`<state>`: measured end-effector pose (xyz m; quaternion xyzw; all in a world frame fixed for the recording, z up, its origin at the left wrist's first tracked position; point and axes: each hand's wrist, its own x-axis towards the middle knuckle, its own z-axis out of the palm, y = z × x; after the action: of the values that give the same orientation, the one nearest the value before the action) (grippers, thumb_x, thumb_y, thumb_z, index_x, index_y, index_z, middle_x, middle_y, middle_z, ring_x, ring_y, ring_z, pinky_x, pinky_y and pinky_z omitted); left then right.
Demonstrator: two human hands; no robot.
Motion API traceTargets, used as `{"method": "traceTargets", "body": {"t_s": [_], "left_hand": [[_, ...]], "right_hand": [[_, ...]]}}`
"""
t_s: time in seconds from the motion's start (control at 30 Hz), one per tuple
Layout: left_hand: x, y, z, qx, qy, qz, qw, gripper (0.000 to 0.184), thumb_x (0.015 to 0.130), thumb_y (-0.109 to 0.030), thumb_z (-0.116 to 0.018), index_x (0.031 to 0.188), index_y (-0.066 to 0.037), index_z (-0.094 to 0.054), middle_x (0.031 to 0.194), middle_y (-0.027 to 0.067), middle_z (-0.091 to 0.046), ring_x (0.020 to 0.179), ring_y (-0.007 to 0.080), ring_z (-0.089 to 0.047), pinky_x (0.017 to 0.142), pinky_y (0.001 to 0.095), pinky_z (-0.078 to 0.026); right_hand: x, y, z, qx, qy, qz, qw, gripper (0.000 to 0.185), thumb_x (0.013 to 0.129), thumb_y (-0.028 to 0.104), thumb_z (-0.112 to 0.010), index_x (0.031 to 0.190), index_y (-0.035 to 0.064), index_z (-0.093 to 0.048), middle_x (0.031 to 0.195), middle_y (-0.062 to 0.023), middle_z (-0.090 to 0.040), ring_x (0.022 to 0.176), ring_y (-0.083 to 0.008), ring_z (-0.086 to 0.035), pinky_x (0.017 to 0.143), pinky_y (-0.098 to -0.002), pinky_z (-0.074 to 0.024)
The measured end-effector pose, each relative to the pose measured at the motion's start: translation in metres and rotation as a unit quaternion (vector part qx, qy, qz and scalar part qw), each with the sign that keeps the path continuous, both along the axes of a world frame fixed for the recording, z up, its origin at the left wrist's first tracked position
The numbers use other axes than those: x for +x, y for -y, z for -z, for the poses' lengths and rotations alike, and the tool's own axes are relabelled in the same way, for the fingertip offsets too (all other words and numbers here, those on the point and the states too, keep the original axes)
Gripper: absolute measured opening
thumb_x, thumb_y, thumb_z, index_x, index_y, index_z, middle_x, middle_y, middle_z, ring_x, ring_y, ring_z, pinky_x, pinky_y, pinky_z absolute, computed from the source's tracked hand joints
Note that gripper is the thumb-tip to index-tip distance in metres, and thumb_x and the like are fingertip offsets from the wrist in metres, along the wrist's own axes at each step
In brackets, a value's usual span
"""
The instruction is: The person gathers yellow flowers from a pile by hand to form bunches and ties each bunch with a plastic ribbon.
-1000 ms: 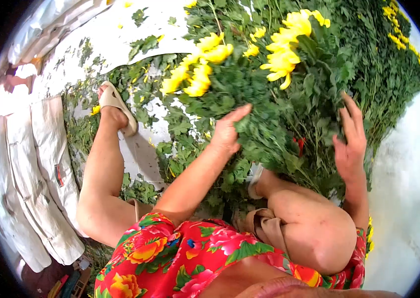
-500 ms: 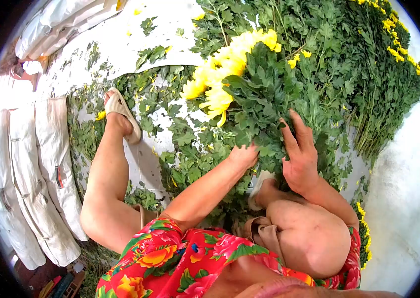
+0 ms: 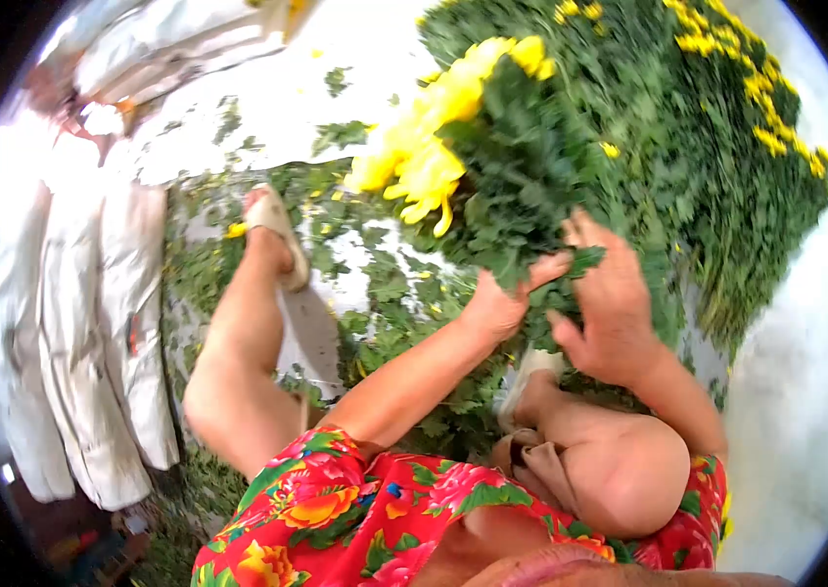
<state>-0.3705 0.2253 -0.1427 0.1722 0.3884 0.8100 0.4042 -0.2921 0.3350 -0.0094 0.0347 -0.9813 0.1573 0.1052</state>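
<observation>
A bunch of yellow chrysanthemums (image 3: 429, 132) with dense dark green leaves points up and to the left in front of me. My left hand (image 3: 512, 298) is closed round its leafy stems at the lower end. My right hand (image 3: 615, 298) is at the right side of the bunch, thumb apart from the fingers, beside a leaf at the stems. Its fingertips are slightly blurred, and I cannot tell whether they touch the leaves. The stem ends are largely hidden behind both hands.
A large heap of chrysanthemums (image 3: 629, 108) with yellow heads lies at the upper right. Fallen leaves (image 3: 390, 333) litter the floor between my feet. Long pale bundles (image 3: 71, 342) lie at the left, with more wrapped ones at the upper left.
The view has shifted slightly. My left thumb has come up over the stems. My right hand has moved a little right, its fingers less spread than before.
</observation>
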Motion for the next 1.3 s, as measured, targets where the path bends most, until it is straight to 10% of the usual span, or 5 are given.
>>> {"method": "traceTargets", "body": {"t_s": [0.4,0.63,0.73,1.2,1.3], "left_hand": [[-0.062,0.143,-0.407,-0.007,-0.585,-0.418,0.695,0.043,0.062,-0.024,-0.082,0.097,-0.002,-0.068,0.09,0.0186,-0.07,0.087,0.0333,-0.069,0.079,0.0384,-0.055],[0.028,0.187,-0.374,-0.367,-0.867,-0.185,0.284,0.037,0.065,-0.028,-0.079,0.085,0.001,-0.068,0.085,0.0135,-0.064,0.082,0.0365,-0.067,0.073,0.0459,-0.055],[0.061,0.178,-0.309,-0.481,-0.806,0.037,0.342,0.035,0.061,-0.02,-0.08,0.085,0.002,-0.068,0.086,0.0142,-0.064,0.085,0.0344,-0.067,0.072,0.0453,-0.055],[0.066,0.155,-0.173,-0.439,-0.729,-0.121,0.511,0.033,0.059,-0.004,-0.072,0.088,-0.002,-0.055,0.086,0.0197,-0.059,0.082,0.0363,-0.061,0.069,0.0465,-0.049],[0.085,0.148,-0.162,-0.475,-0.822,-0.192,0.25,0.016,0.075,-0.02,-0.058,0.086,-0.008,-0.056,0.074,0.008,-0.046,0.075,0.0221,-0.046,0.062,0.0404,-0.033]], "right_hand": [[-0.049,0.079,-0.21,-0.246,-0.296,-0.051,0.921,0.086,0.075,0.001,-0.062,0.153,0.0028,-0.026,0.153,-0.0153,-0.034,0.141,-0.0272,-0.032,0.115,-0.0384,-0.0264],[0.049,0.114,-0.078,-0.072,-0.25,-0.063,0.964,0.054,0.09,0.012,-0.056,0.14,-0.0058,-0.047,0.144,-0.0166,-0.048,0.135,-0.0274,-0.041,0.112,-0.037,-0.0314],[0.093,0.179,-0.01,-0.897,0.099,-0.028,0.43,0.035,0.094,0.013,-0.052,0.122,-0.0052,-0.061,0.129,-0.012,-0.06,0.12,-0.0241,-0.056,0.107,-0.0386,-0.0405],[0.151,0.18,-0.094,-0.371,0.36,-0.061,0.854,0.06,0.08,0.013,-0.074,0.135,0.0015,-0.053,0.117,-0.0138,-0.065,0.095,-0.0205,-0.064,0.09,-0.0324,-0.0492],[0.139,0.17,-0.107,-0.144,-0.028,-0.163,0.976,0.086,0.071,0.028,-0.079,0.145,0.0033,-0.04,0.137,-0.0194,-0.053,0.122,-0.0316,-0.054,0.104,-0.0435,-0.0399]]}}
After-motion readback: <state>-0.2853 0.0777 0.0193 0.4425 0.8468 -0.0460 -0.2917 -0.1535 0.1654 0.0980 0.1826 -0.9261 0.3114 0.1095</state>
